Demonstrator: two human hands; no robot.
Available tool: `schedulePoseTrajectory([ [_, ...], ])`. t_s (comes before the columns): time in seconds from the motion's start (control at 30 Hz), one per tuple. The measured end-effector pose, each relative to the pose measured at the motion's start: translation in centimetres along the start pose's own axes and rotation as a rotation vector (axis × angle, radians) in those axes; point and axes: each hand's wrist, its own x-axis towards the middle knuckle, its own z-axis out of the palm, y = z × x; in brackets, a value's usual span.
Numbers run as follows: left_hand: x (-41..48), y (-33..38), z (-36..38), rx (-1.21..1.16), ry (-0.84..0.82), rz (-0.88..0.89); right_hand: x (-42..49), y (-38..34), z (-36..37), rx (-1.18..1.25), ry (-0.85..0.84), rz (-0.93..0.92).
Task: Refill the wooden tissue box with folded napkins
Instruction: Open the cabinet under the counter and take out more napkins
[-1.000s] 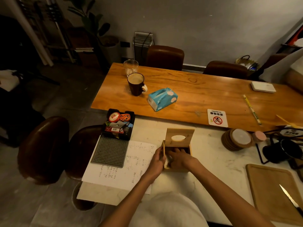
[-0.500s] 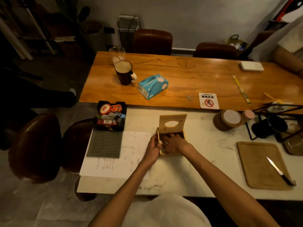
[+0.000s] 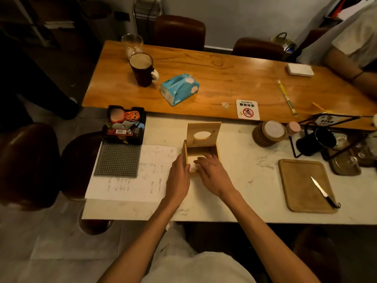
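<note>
The wooden tissue box (image 3: 216,152) stands on the white marble table (image 3: 234,193) in front of me. Its lid (image 3: 204,129), with an oval hole, is tipped up at the back. A white stack of folded napkins (image 3: 191,160) lies inside. My left hand (image 3: 179,177) clasps the box's left wall, thumb at its edge. My right hand (image 3: 212,173) lies flat over the box's front edge, fingers spread and fingertips resting on the napkins. The box's front wall is hidden under my hands.
Left of the box lie a written sheet (image 3: 142,180), a grey studded mat (image 3: 118,158) and a black tray of small items (image 3: 125,124). To the right are coasters (image 3: 269,132), a cutting board (image 3: 299,186) with a knife (image 3: 323,192), and a black mug (image 3: 318,140). The wooden table behind holds a blue tissue pack (image 3: 179,88) and a mug (image 3: 142,68). A person's arm (image 3: 350,66) rests far right.
My right hand has drawn back from deep inside the box toward its front edge, so more of the white napkins shows. My left hand stays on the left wall.
</note>
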Motion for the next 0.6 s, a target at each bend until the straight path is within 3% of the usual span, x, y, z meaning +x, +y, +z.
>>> schedulePoseTrajectory([
  [0.1,-4.4,-4.5,0.9,0.424,0.045,0.022,-5.9,1.9,1.8,-0.047,0.195,0.080],
  [0.23,-9.5,-11.7,2.5,0.788,-0.070,-0.017,-13.4,6.8,5.9,-0.197,-0.014,0.387],
  [0.33,-10.0,-12.6,3.3,0.855,0.007,0.026,-15.4,9.7,8.5,-0.281,-0.051,0.437],
  [0.6,-9.2,-13.8,4.8,0.925,0.245,0.104,-14.9,11.0,10.8,-0.384,0.253,0.350],
])
